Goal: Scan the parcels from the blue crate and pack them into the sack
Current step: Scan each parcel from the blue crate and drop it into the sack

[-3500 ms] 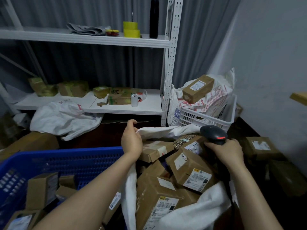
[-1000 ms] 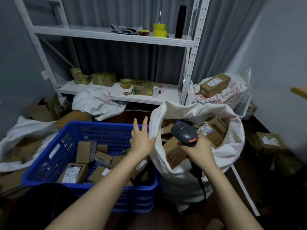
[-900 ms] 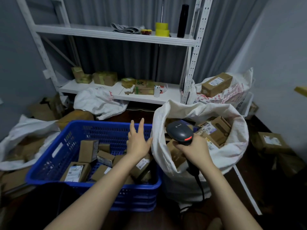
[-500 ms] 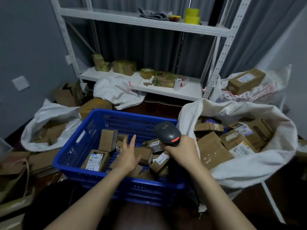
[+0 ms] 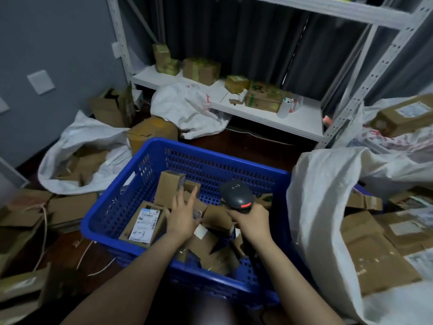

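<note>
Head view: the left hand [image 5: 182, 219] hovers with straight, spread fingers over the parcels [image 5: 145, 221] in the middle of the blue crate [image 5: 210, 158], holding nothing. The right hand [image 5: 251, 222] is curled round the handle of the scanner [image 5: 236, 197]. The sack [image 5: 328, 195] stands open at the crate's right edge; it is white woven cloth, soft and slumping. The parcels are stiff brown cardboard with smooth paper labels, and they lie tilted. I judge that one could slip from a one-hand grip, or its label could face away from the scanner.
</note>
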